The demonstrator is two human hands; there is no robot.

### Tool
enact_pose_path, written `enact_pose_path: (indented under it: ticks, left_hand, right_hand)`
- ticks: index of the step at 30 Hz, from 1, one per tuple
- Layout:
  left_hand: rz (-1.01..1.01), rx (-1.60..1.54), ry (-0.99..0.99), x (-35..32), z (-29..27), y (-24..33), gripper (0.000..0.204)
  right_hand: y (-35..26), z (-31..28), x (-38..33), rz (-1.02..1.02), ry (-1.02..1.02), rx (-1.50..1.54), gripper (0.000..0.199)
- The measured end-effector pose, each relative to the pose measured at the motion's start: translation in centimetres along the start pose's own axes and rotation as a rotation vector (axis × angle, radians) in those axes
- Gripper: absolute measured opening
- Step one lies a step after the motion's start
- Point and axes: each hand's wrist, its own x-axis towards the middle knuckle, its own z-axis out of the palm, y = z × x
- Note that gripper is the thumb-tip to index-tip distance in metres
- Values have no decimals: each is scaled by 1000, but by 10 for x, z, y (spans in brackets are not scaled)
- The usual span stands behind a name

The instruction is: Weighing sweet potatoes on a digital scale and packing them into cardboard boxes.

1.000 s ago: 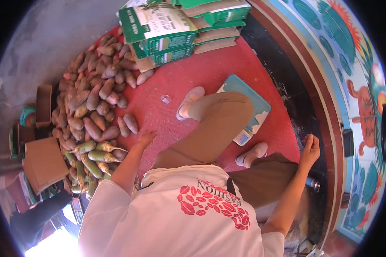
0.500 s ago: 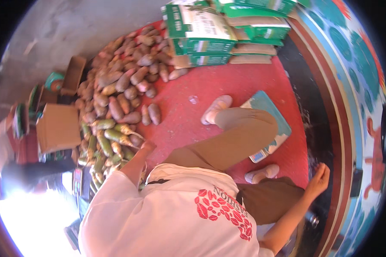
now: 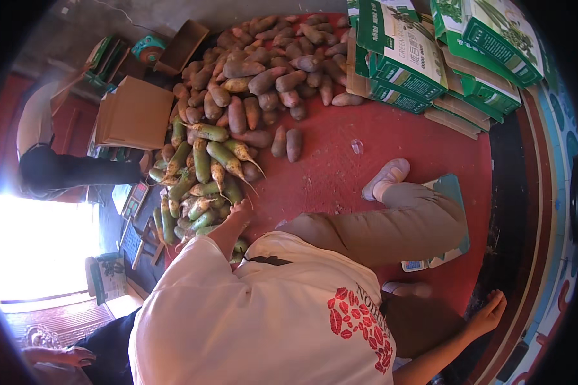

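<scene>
My left hand (image 3: pixel 240 209) reaches down to the near edge of a heap of green-and-white radishes (image 3: pixel 202 170). Its fingers rest among the roots, and their grip is hidden. Beyond the radishes lies a larger pile of purple-brown roots (image 3: pixel 270 70). My right hand (image 3: pixel 489 307) is held out to the right with fingers spread and nothing in it, above the dark strip beside the red floor (image 3: pixel 392 138). I am crouching, with my bent leg (image 3: pixel 392 224) and a pale shoe (image 3: pixel 386 177) between the two hands.
Stacked green cartons (image 3: pixel 430 51) stand at the back right. A teal flat scale (image 3: pixel 455 192) lies under my leg. A brown cardboard box (image 3: pixel 138 112) sits left of the roots. Another person's dark sleeve (image 3: pixel 70 170) and hand (image 3: pixel 58 356) are at the left.
The view has swung left, bringing the root pile toward the middle. My left hand has reached farther into the green radishes. My right hand stays out to the right.
</scene>
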Motion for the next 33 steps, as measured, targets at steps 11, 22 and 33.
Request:
enact_pose_path:
  ticks: [11, 22, 33]
  left_hand:
    - [-231, -144, 158, -62, -62, 29, 59]
    - [-236, -160, -141, -22, -36, 17, 62]
    - [-175, -76, 10, -16, -36, 15, 53]
  right_hand:
    - [6, 1, 1, 54, -4, -71, 31]
    - [6, 10, 7, 66, -38, -152, 32]
    - [5, 13, 11, 56, -73, -249, 35]
